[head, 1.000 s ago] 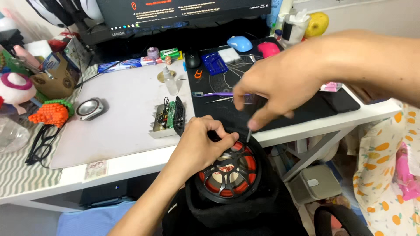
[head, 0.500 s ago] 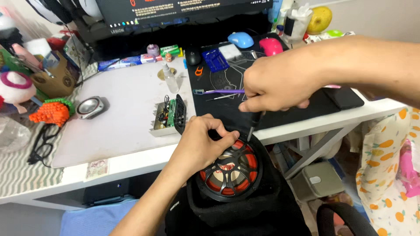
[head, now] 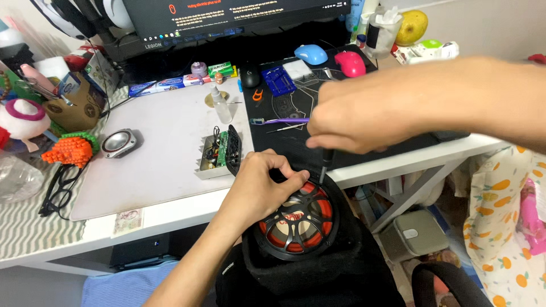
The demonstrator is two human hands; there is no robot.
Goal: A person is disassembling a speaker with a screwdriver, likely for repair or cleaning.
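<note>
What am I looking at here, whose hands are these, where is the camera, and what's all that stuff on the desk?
The camera sits on a person's head and looks down, so both bare hands are that person's own. The left hand rests on the rim of a round black and red speaker in a black fabric-covered case, below the desk edge. The right hand holds a thin dark screwdriver, tip down at the speaker's rim. On the white desk lie a small open box with a green circuit board, a small loose silver speaker, black glasses, a blue mouse and a pink mouse. A monitor stands behind.
</note>
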